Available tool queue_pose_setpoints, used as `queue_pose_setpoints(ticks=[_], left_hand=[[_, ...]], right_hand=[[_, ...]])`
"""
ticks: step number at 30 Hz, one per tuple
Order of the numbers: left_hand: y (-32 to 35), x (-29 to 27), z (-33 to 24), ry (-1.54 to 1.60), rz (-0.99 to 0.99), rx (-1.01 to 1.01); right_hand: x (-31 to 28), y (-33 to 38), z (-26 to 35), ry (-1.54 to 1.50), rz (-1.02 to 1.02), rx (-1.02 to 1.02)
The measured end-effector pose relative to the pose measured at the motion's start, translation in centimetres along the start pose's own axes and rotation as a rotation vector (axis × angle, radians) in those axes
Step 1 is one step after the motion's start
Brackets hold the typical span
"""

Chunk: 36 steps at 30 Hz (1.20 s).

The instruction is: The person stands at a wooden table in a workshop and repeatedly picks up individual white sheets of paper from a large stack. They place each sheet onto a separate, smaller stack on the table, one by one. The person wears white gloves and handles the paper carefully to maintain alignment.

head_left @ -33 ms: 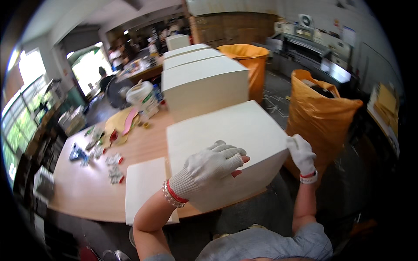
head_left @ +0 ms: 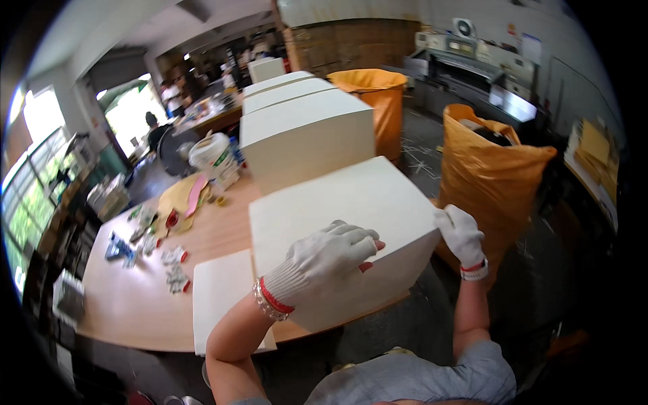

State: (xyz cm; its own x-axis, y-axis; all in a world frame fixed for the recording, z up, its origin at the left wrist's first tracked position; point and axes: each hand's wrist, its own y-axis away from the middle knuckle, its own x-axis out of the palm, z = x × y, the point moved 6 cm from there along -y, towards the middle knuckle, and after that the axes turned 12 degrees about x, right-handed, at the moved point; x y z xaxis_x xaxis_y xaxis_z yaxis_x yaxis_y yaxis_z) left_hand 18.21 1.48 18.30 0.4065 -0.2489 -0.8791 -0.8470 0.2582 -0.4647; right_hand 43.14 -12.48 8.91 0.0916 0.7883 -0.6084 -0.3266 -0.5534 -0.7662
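Observation:
A tall stack of white paper [head_left: 337,192] sits at the table's near right. My left hand [head_left: 331,260], in a white knitted glove with bare fingertips showing, lies over the stack's near edge with its fingers stretched out to the right. At the stack's right corner is my right hand [head_left: 460,236], also gloved, its fingers curled closed against the edge. Whatever those fingers may pinch is hidden. Beside my left forearm lies a lower white pile of sheets [head_left: 223,290]. More white paper stacks [head_left: 307,138] stand directly behind.
The wooden table [head_left: 135,304] carries small packets with red ends [head_left: 177,280], a blue tool [head_left: 120,248], a pink strip [head_left: 196,192] and a white plastic jug [head_left: 210,154]. Orange sacks [head_left: 489,175] stand on the floor at the right. Machinery [head_left: 479,67] lines the far wall.
The whole view has shifted slightly, so the stacks and table appear a little further left. Both hands keep about the same places on the stack.

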Motion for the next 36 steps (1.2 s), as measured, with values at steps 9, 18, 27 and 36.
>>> queue_pose_setpoints(ticks=[9,18,27,36], left_hand=[[-7.6,6.9,3.0,0.044,0.27,-0.148],[-6.6,8.0,3.7,0.436,0.035,-0.252],[-6.1,7.6,4.4,0.463,0.01,-0.255],[-5.5,7.4,4.5,0.345,-0.024,-0.221]], right_hand=[[-2.8,-7.1,3.8,-0.341,-0.076,0.008],[-2.9,-5.2,3.2,-0.183,-0.422,-0.168],[-3.0,-4.8,2.7,-0.167,-0.417,-0.07],[-2.7,-4.6,2.6,-0.251,-0.453,-0.213]])
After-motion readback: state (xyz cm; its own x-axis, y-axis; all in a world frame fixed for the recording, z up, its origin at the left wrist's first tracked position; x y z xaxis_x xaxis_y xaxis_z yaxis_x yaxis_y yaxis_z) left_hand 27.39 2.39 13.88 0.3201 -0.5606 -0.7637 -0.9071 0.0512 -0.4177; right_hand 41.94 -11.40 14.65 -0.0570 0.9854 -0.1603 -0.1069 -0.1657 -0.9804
